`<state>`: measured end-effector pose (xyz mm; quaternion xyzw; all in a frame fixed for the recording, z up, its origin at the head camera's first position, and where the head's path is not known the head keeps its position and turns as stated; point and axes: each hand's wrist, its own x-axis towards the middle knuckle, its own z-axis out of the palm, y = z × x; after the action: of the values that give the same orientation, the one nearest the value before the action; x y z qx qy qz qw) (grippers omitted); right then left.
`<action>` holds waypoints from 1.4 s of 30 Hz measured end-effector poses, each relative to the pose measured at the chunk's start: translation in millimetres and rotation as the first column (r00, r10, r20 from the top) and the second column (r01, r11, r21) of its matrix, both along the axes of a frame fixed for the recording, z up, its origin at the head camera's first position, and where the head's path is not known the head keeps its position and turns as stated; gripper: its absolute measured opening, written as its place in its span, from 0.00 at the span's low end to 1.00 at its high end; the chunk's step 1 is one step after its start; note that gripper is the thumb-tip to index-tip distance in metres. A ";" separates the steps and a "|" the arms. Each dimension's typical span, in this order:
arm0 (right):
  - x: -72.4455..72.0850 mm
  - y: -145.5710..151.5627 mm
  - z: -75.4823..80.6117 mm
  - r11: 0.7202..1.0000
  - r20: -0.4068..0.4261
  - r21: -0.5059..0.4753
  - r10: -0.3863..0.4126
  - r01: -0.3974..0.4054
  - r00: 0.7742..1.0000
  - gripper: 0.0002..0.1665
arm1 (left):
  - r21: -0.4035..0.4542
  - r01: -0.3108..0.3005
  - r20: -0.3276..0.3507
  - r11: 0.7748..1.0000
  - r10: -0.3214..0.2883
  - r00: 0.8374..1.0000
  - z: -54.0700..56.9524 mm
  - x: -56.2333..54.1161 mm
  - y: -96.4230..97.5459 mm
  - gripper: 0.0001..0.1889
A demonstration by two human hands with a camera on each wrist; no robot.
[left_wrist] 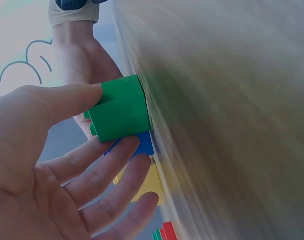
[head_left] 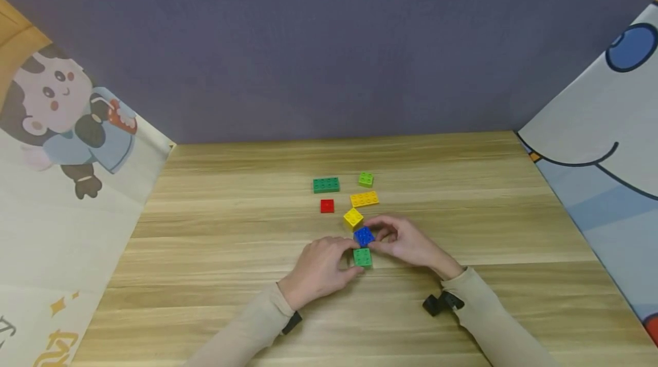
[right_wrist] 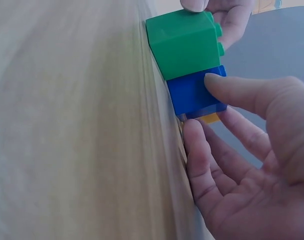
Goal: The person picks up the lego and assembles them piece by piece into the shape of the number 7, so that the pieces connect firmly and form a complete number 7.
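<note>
On the wooden table, a green toy building block (head_left: 362, 257) with studs on top sits nearest the person. My left hand (head_left: 319, 267) pinches it from the left, thumb (left_wrist: 84, 97) on its near side and a finger at its far side. Just beyond it is a blue block (head_left: 364, 236), turned at an angle. The right hand (head_left: 411, 241) grips this blue block (right_wrist: 194, 92) from the right, with its thumb (right_wrist: 232, 90) on one face. A yellow block (head_left: 353, 218) stands at the blue one's far corner, close to the right fingertips.
Farther back lie a small red block (head_left: 327, 206), a long dark green block (head_left: 326, 185), a flat yellow block (head_left: 364, 199) and a lime green block (head_left: 365, 179). A dark grey wall (head_left: 329, 59) rises behind the table (head_left: 216, 218), with printed panels at both sides.
</note>
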<state>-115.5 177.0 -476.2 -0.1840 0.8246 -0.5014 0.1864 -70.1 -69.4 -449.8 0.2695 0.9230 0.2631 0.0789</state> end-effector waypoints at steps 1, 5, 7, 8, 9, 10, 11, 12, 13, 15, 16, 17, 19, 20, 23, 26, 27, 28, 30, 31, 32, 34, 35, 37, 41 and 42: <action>-0.1 0.0 0.2 1.000 0.001 0.001 -0.001 0.001 1.000 0.28 | 0.002 -0.003 0.003 1.000 0.003 1.000 0.2 0.3 -0.6 0.21; -0.1 -0.3 1.4 1.000 0.005 0.000 -0.002 0.002 1.000 0.28 | 0.017 -0.010 0.010 1.000 0.009 1.000 1.3 1.0 -3.4 0.20; -0.2 -0.3 1.4 1.000 0.004 0.001 -0.002 0.002 1.000 0.28 | 0.026 -0.009 0.009 1.000 0.008 1.000 1.9 1.3 -5.0 0.20; -0.1 -0.3 1.4 1.000 0.004 0.001 -0.001 0.001 1.000 0.28 | 0.029 -0.007 0.007 1.000 0.007 1.000 2.2 1.6 -5.8 0.20; -0.1 -0.1 1.4 1.000 0.003 0.001 -0.001 0.001 1.000 0.27 | 0.033 -0.005 0.006 0.999 0.005 1.000 2.7 1.8 -6.7 0.20; -0.1 0.1 1.2 1.000 0.003 0.001 0.001 -0.001 1.000 0.27 | 0.037 -0.004 0.004 0.999 0.004 1.000 3.1 2.0 -7.4 0.20; 0.0 0.3 1.1 1.000 0.002 0.000 0.002 -0.002 1.000 0.27 | 0.040 -0.003 0.000 0.999 0.003 1.000 3.5 2.0 -8.1 0.20; -0.1 0.5 0.9 1.000 0.001 -0.001 0.004 -0.004 1.000 0.27 | 0.044 -0.003 0.000 0.999 0.003 1.000 4.1 2.1 -8.8 0.20; -0.2 0.6 0.9 1.000 0.000 -0.004 0.005 -0.005 1.000 0.27 | 0.050 -0.002 0.000 0.999 0.002 1.000 4.6 1.8 -9.4 0.20; 0.2 1.3 0.7 1.000 0.006 -0.005 0.002 -0.002 1.000 0.27 | 0.063 -0.001 0.004 0.998 0.000 1.000 6.1 1.3 -10.6 0.20; 0.3 1.6 0.5 1.000 0.014 -0.006 0.000 0.000 1.000 0.27 | 0.070 -0.001 0.008 0.998 0.000 1.000 7.0 1.1 -11.1 0.20; 0.5 1.7 0.2 1.000 0.019 -0.006 -0.001 0.001 1.000 0.27 | 0.075 -0.001 0.012 0.997 0.000 1.000 7.9 1.1 -11.6 0.20; 0.8 1.9 -0.5 1.000 0.034 -0.001 -0.009 0.009 0.999 0.26 | 0.087 0.002 0.021 0.996 -0.004 1.000 10.2 1.5 -12.4 0.21; 1.0 2.0 -0.8 1.000 0.043 0.001 -0.013 0.013 0.999 0.26 | 0.091 0.004 0.023 0.996 -0.006 1.000 11.4 1.8 -12.8 0.21; 1.0 2.1 -1.6 1.000 0.055 0.009 -0.020 0.020 0.998 0.26 | 0.103 0.006 0.018 0.995 -0.008 1.000 14.7 2.3 -13.8 0.21; 1.0 2.4 -1.2 1.000 0.061 0.007 -0.024 0.024 0.998 0.26 | 0.120 -0.002 0.008 0.993 0.001 1.000 17.3 1.6 -14.7 0.21; 1.1 2.5 -1.1 1.000 0.062 0.006 -0.024 0.023 0.998 0.26 | 0.126 -0.007 0.006 0.992 0.006 1.000 18.2 1.1 -15.1 0.21; 1.2 2.5 -1.0 1.000 0.063 0.004 -0.023 0.023 0.998 0.26 | 0.133 -0.012 0.006 0.991 0.011 1.000 18.9 0.5 -15.6 0.22; 1.2 2.6 -1.0 1.000 0.067 -0.001 -0.020 0.020 0.998 0.27 | 0.144 -0.023 0.012 0.989 0.022 1.000 20.5 -0.8 -16.8 0.22; 1.2 2.6 -1.1 1.000 0.068 0.000 -0.018 0.018 0.998 0.27 | 0.147 -0.028 0.016 0.989 0.026 1.000 21.3 -1.5 -17.3 0.22; 1.2 2.7 -1.3 1.000 0.067 0.002 -0.017 0.017 0.998 0.27 | 0.150 -0.032 0.017 0.988 0.029 0.999 21.9 -2.4 -17.7 0.22; 1.1 2.9 -1.8 1.000 0.065 0.006 -0.014 0.014 0.998 0.28 | 0.155 -0.037 0.015 0.987 0.035 0.999 23.0 -3.9 -18.2 0.22; 1.0 3.0 -2.3 1.000 0.064 0.006 -0.013 0.013 0.998 0.27 | 0.157 -0.041 0.013 0.987 0.040 0.999 23.6 -4.5 -18.4 0.21; 0.8 3.1 -3.1 1.000 0.062 0.009 -0.013 0.012 0.998 0.27 | 0.161 -0.049 0.006 0.986 0.049 0.999 24.2 -6.0 -18.6 0.21; 0.5 3.8 -3.7 1.000 0.066 0.007 -0.015 0.014 0.998 0.27 | 0.177 -0.062 -0.014 0.982 0.065 0.998 24.6 -9.0 -17.9 0.19; 0.6 4.1 -3.5 1.000 0.069 0.006 -0.017 0.017 0.997 0.27 | 0.180 -0.062 -0.022 0.982 0.066 0.998 24.5 -10.0 -17.4 0.19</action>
<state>-114.9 181.1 -479.7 -0.1591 0.8207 -0.5066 0.2110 -80.1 -86.8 -425.3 0.2492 0.9048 0.3436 0.0332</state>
